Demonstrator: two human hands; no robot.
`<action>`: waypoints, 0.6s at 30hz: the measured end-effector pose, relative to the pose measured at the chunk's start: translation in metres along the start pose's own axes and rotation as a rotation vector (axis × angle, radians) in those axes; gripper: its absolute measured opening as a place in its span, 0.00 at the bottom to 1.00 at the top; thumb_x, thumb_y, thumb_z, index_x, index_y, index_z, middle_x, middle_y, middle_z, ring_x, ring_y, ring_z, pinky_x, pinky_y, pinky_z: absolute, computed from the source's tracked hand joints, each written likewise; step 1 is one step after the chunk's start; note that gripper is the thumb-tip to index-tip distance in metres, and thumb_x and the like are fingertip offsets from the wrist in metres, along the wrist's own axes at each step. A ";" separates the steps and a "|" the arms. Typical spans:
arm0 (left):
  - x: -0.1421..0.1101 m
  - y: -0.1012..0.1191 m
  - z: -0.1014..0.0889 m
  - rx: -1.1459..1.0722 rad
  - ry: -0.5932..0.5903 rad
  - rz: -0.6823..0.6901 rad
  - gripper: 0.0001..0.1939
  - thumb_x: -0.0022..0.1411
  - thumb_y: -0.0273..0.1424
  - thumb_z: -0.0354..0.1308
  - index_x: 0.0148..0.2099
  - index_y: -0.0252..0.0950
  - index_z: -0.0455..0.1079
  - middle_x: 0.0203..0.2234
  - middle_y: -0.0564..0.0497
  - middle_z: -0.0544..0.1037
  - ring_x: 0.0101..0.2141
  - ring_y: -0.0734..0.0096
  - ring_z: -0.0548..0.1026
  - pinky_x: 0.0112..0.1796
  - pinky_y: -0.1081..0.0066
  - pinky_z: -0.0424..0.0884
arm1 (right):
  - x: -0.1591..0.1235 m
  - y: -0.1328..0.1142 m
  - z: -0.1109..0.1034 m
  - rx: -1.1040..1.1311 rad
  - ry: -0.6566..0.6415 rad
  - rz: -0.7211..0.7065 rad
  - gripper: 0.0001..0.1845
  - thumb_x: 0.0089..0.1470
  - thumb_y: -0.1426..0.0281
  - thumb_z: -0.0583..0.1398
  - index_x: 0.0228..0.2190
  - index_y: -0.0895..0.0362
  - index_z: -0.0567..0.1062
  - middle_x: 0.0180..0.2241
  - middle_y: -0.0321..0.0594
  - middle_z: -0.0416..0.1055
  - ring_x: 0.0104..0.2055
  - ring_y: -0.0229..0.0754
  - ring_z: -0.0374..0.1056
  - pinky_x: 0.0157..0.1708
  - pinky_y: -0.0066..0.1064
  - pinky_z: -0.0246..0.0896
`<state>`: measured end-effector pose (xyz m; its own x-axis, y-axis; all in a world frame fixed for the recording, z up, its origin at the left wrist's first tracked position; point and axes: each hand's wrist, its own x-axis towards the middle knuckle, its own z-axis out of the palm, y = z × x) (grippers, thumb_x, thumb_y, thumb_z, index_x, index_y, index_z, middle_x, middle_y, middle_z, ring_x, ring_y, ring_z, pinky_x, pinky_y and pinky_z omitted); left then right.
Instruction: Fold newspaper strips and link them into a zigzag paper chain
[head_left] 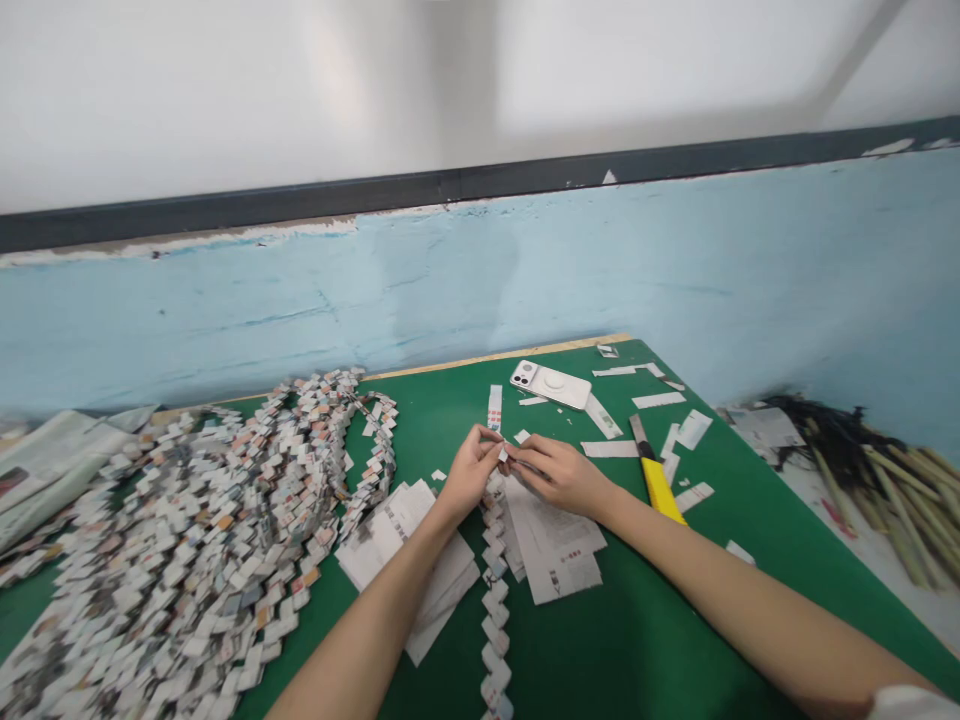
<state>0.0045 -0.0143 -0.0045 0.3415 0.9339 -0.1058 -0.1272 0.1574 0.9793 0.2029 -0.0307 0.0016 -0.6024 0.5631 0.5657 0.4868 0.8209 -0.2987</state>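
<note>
A zigzag chain of folded paper (495, 605) runs up the green table toward both hands. My left hand (471, 468) pinches the chain's far end, its fingers closed on a small white folded piece. From the other side my right hand (559, 475) presses its fingertips on that same piece, thumb and index together. Just beyond the fingers lies a printed paper strip (495, 403). Stacks of cut newspaper sit beside the hands, one stack (405, 530) partly under my left forearm and another (559, 560) below my right hand. The fingers hide part of the small piece.
A large heap of folded paper chains (202, 550) covers the table's left side. A white phone (551, 384) lies at the back, and a yellow box cutter (660, 485) with its blade out lies to the right among paper strips (610, 449). Sticks (900, 500) are piled beyond the table's right edge.
</note>
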 end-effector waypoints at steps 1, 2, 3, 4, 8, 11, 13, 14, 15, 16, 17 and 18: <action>0.001 -0.001 -0.001 -0.028 -0.003 0.014 0.22 0.62 0.49 0.62 0.43 0.37 0.62 0.25 0.54 0.75 0.25 0.72 0.74 0.27 0.75 0.69 | 0.000 0.000 0.000 -0.024 -0.017 -0.019 0.17 0.68 0.72 0.54 0.55 0.56 0.74 0.46 0.52 0.77 0.46 0.53 0.73 0.43 0.46 0.73; 0.001 -0.001 -0.001 -0.051 -0.005 0.028 0.23 0.62 0.50 0.62 0.43 0.37 0.63 0.25 0.53 0.75 0.27 0.71 0.75 0.29 0.73 0.70 | 0.001 0.000 0.000 -0.040 -0.028 -0.029 0.17 0.68 0.73 0.54 0.56 0.56 0.74 0.47 0.53 0.77 0.46 0.53 0.73 0.43 0.47 0.73; 0.001 -0.002 -0.001 -0.063 -0.007 0.040 0.23 0.63 0.51 0.61 0.44 0.36 0.63 0.26 0.53 0.76 0.28 0.71 0.75 0.31 0.72 0.71 | 0.001 0.000 0.000 -0.047 -0.035 -0.028 0.17 0.68 0.73 0.54 0.56 0.56 0.74 0.47 0.53 0.77 0.47 0.54 0.73 0.44 0.47 0.73; 0.001 -0.002 -0.002 -0.062 -0.011 0.049 0.23 0.63 0.51 0.61 0.44 0.36 0.64 0.27 0.52 0.76 0.29 0.70 0.76 0.33 0.71 0.71 | 0.001 0.000 0.000 -0.045 -0.037 -0.018 0.17 0.68 0.72 0.54 0.56 0.56 0.74 0.47 0.53 0.77 0.47 0.54 0.73 0.44 0.47 0.73; 0.002 -0.004 -0.001 0.014 -0.049 0.093 0.23 0.63 0.50 0.63 0.45 0.36 0.63 0.27 0.53 0.75 0.30 0.71 0.74 0.34 0.71 0.70 | 0.000 0.000 -0.001 0.075 0.015 0.090 0.17 0.69 0.70 0.53 0.55 0.55 0.74 0.44 0.52 0.76 0.46 0.51 0.73 0.44 0.44 0.74; 0.001 -0.006 -0.001 0.073 -0.074 0.123 0.21 0.67 0.50 0.57 0.45 0.36 0.64 0.25 0.55 0.71 0.29 0.72 0.71 0.31 0.73 0.67 | -0.001 0.000 0.000 0.206 0.065 0.254 0.15 0.70 0.68 0.53 0.54 0.53 0.73 0.43 0.48 0.74 0.42 0.46 0.74 0.42 0.38 0.73; -0.001 -0.005 0.000 0.133 -0.086 0.109 0.20 0.69 0.49 0.54 0.48 0.36 0.63 0.25 0.56 0.69 0.26 0.74 0.68 0.29 0.74 0.65 | -0.001 0.000 0.001 0.255 0.064 0.324 0.14 0.69 0.66 0.56 0.53 0.53 0.73 0.41 0.46 0.74 0.38 0.44 0.73 0.40 0.36 0.72; -0.002 -0.004 0.000 0.157 -0.092 0.100 0.20 0.69 0.48 0.54 0.49 0.37 0.62 0.25 0.57 0.68 0.25 0.75 0.67 0.27 0.75 0.64 | -0.001 0.000 0.002 0.270 0.062 0.340 0.14 0.69 0.65 0.57 0.53 0.53 0.73 0.41 0.45 0.74 0.37 0.44 0.73 0.39 0.35 0.72; -0.003 -0.003 0.000 0.174 -0.099 0.095 0.20 0.69 0.48 0.53 0.50 0.37 0.61 0.25 0.58 0.67 0.24 0.75 0.65 0.26 0.75 0.63 | -0.001 0.000 0.002 0.283 0.060 0.345 0.14 0.68 0.65 0.57 0.53 0.53 0.73 0.42 0.45 0.74 0.38 0.44 0.73 0.40 0.35 0.71; -0.004 -0.001 0.001 0.186 -0.107 0.092 0.20 0.70 0.48 0.53 0.51 0.38 0.60 0.24 0.58 0.66 0.23 0.75 0.64 0.25 0.76 0.62 | -0.001 0.000 0.002 0.295 0.060 0.345 0.14 0.68 0.65 0.58 0.53 0.53 0.73 0.42 0.46 0.75 0.39 0.44 0.73 0.41 0.36 0.71; -0.005 0.000 0.001 0.196 -0.115 0.093 0.20 0.70 0.48 0.52 0.51 0.38 0.60 0.24 0.59 0.65 0.23 0.76 0.63 0.25 0.76 0.61 | -0.001 0.000 0.002 0.305 0.062 0.339 0.13 0.68 0.65 0.57 0.52 0.52 0.73 0.43 0.46 0.75 0.41 0.45 0.73 0.43 0.36 0.71; -0.006 0.001 0.002 0.205 -0.120 0.093 0.20 0.70 0.49 0.52 0.51 0.38 0.60 0.24 0.59 0.64 0.22 0.76 0.62 0.25 0.76 0.60 | 0.000 0.000 0.002 0.313 0.067 0.332 0.12 0.69 0.65 0.57 0.51 0.52 0.74 0.43 0.46 0.75 0.43 0.46 0.74 0.44 0.37 0.71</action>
<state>0.0039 -0.0206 -0.0023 0.4466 0.8947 -0.0041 0.0240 -0.0074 0.9997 0.2018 -0.0307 -0.0001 -0.3986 0.8016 0.4456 0.4262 0.5921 -0.6839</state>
